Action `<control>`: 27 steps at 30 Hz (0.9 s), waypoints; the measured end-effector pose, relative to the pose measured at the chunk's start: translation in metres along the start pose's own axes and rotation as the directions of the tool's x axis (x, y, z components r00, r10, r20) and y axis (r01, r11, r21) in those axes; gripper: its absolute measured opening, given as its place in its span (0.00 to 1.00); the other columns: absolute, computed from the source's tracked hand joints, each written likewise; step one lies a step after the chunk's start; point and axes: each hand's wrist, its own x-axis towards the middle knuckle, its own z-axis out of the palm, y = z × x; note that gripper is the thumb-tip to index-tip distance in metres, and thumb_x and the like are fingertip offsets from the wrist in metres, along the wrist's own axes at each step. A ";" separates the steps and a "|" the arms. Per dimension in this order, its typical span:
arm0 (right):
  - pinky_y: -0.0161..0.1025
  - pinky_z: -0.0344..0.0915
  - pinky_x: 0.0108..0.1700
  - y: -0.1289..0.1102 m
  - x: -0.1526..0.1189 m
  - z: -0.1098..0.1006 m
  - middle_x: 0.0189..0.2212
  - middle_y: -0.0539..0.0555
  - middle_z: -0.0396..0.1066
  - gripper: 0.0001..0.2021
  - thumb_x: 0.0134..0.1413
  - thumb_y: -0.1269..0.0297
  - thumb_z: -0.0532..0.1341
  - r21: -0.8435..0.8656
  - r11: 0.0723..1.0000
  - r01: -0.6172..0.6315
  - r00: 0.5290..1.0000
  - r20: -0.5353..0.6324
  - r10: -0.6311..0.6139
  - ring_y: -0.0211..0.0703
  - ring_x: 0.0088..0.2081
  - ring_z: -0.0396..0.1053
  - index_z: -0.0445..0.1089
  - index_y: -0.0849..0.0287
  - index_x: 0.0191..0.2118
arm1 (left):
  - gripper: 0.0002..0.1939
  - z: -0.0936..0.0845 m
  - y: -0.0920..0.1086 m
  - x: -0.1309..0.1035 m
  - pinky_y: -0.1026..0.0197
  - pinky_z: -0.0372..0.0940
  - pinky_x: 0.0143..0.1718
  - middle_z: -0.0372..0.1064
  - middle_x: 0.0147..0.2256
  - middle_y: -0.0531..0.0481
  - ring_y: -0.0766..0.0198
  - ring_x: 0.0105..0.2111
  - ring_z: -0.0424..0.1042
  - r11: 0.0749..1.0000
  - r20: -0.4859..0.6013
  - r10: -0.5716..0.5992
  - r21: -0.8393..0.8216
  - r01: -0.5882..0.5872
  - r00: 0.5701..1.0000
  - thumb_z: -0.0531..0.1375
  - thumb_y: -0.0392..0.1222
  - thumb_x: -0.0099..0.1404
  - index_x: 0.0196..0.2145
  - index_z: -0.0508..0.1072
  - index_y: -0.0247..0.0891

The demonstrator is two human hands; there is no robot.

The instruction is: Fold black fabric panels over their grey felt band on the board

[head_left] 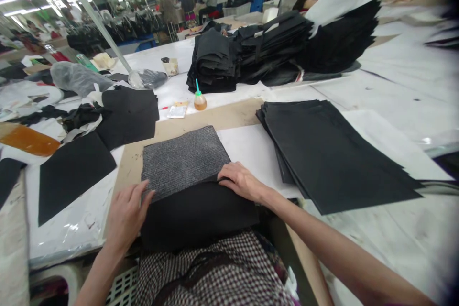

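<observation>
A black sheet [201,215], fabric or thin board, lies across the front edge of the table and hangs towards my lap. My right hand [242,182] grips its far edge, thumb and fingers closed on it. At the sheet's left corner, my left hand [127,208] has its thumb and fingers closed about the edge; the exact contact is partly hidden. Just beyond the sheet, a grey textured piece [184,158] rests flat, its near side covered by the black sheet. Both pieces lie over a tan board [211,117].
To the right is a stack of black sheets [337,158]. Bundled black pieces [258,48] stand at the back. A small bottle with a blue nozzle [200,101] stands beyond the board. Single black pieces [75,172] and an orange-brown bottle [28,138] lie left.
</observation>
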 end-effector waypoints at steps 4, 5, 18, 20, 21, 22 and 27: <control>0.44 0.54 0.51 -0.001 0.001 -0.008 0.35 0.48 0.73 0.03 0.64 0.65 0.61 -0.015 1.000 0.006 1.000 0.007 -0.005 0.40 0.41 0.66 0.72 0.55 0.38 | 0.22 0.022 0.089 0.037 0.52 0.62 0.58 0.66 0.56 0.46 0.57 0.56 0.65 0.910 0.161 0.207 -0.395 -0.129 0.965 0.56 0.49 0.72 0.60 0.62 0.45; 0.45 0.54 0.52 0.001 0.001 -0.009 0.35 0.48 0.73 0.02 0.63 0.65 0.62 -0.021 1.000 -0.003 1.000 0.005 0.003 0.40 0.42 0.66 0.72 0.55 0.39 | 0.22 0.032 0.104 0.043 0.51 0.61 0.58 0.67 0.55 0.46 0.57 0.56 0.65 0.891 0.190 0.254 -0.427 -0.153 0.948 0.57 0.49 0.71 0.61 0.62 0.45; 0.40 0.67 0.49 0.036 -0.007 -0.010 0.41 0.54 0.72 0.10 0.67 0.65 0.57 0.048 0.999 -0.010 0.997 -0.075 0.013 0.41 0.45 0.68 0.76 0.56 0.46 | 0.09 0.076 0.131 0.058 0.49 0.55 0.53 0.73 0.41 0.50 0.60 0.43 0.69 0.917 0.096 0.213 -0.363 -0.165 0.972 0.56 0.41 0.73 0.47 0.75 0.46; 0.38 0.67 0.47 0.039 -0.006 -0.010 0.41 0.54 0.71 0.10 0.67 0.65 0.57 0.061 0.998 0.005 0.998 -0.064 -0.001 0.40 0.44 0.68 0.76 0.54 0.46 | 0.10 0.079 0.131 0.059 0.50 0.55 0.52 0.72 0.40 0.50 0.60 0.41 0.69 0.916 0.081 0.233 -0.354 -0.190 0.969 0.56 0.40 0.72 0.47 0.75 0.46; 0.38 0.67 0.47 0.041 -0.006 -0.010 0.40 0.53 0.71 0.11 0.67 0.65 0.57 0.061 0.998 0.013 0.998 -0.061 -0.009 0.40 0.44 0.68 0.77 0.53 0.46 | 0.11 0.080 0.130 0.058 0.50 0.55 0.51 0.72 0.39 0.50 0.60 0.41 0.68 0.916 0.075 0.249 -0.344 -0.209 0.966 0.56 0.39 0.72 0.49 0.75 0.46; 0.37 0.67 0.46 0.042 -0.006 -0.010 0.40 0.53 0.71 0.11 0.67 0.65 0.56 0.056 0.998 0.023 0.998 -0.061 -0.020 0.40 0.43 0.68 0.77 0.53 0.46 | 0.12 0.080 0.130 0.058 0.50 0.55 0.51 0.72 0.39 0.50 0.60 0.40 0.68 0.915 0.070 0.269 -0.331 -0.231 0.961 0.55 0.39 0.73 0.50 0.74 0.46; 0.39 0.65 0.46 0.046 -0.006 -0.010 0.39 0.53 0.71 0.11 0.68 0.65 0.55 -0.064 0.991 0.116 0.992 -0.047 -0.119 0.40 0.41 0.67 0.77 0.53 0.44 | 0.13 0.077 0.127 0.059 0.48 0.53 0.51 0.71 0.39 0.50 0.61 0.39 0.67 0.903 0.076 0.367 -0.267 -0.336 0.927 0.55 0.36 0.72 0.49 0.75 0.48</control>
